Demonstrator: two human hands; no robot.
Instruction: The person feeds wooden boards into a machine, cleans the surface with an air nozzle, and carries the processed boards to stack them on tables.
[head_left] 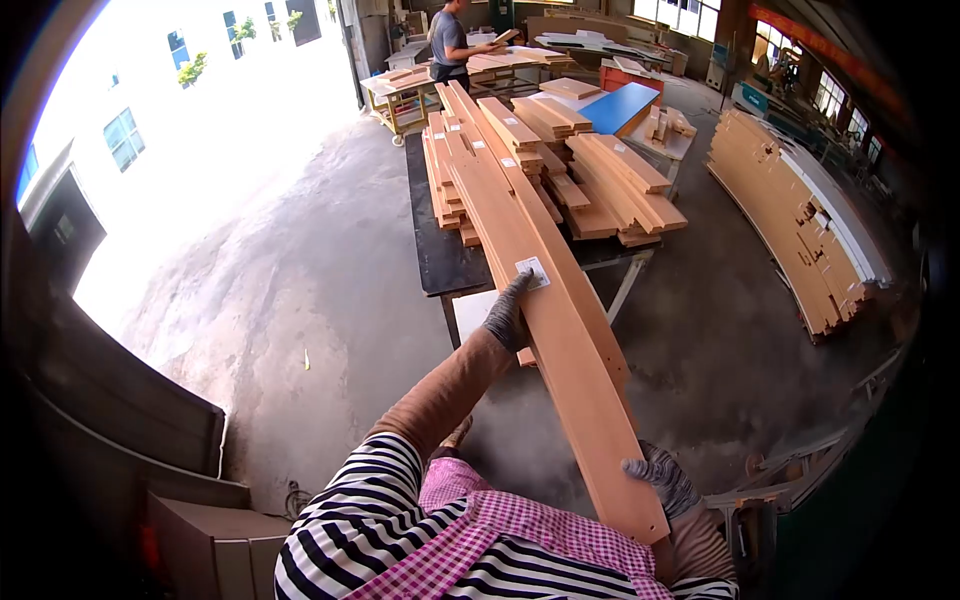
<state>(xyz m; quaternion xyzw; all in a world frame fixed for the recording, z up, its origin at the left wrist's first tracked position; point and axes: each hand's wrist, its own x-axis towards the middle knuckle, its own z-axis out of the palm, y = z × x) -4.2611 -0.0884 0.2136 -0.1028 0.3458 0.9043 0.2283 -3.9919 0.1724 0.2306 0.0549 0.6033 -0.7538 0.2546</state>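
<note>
A long reddish-brown wooden board (575,375) slants from the stacked boards down toward my body. My left hand (509,312), in a grey glove, grips its left edge beside a white paper label (534,273), thumb on top and fingers underneath. At the near end my right hand (664,479), gloved too, is wrapped round the board's right edge, with the thumb on its face. A second long board (588,292) lies alongside on the right, its near end reaching past the table. The fingers under the wood are hidden.
Stacked boards (622,180) and a blue panel (612,107) lie on the black-topped table (436,250). To the right stands a long stack of panels (790,225) on the floor. A person (452,45) works at a bench at the back. Brown boxes (215,535) stand at lower left.
</note>
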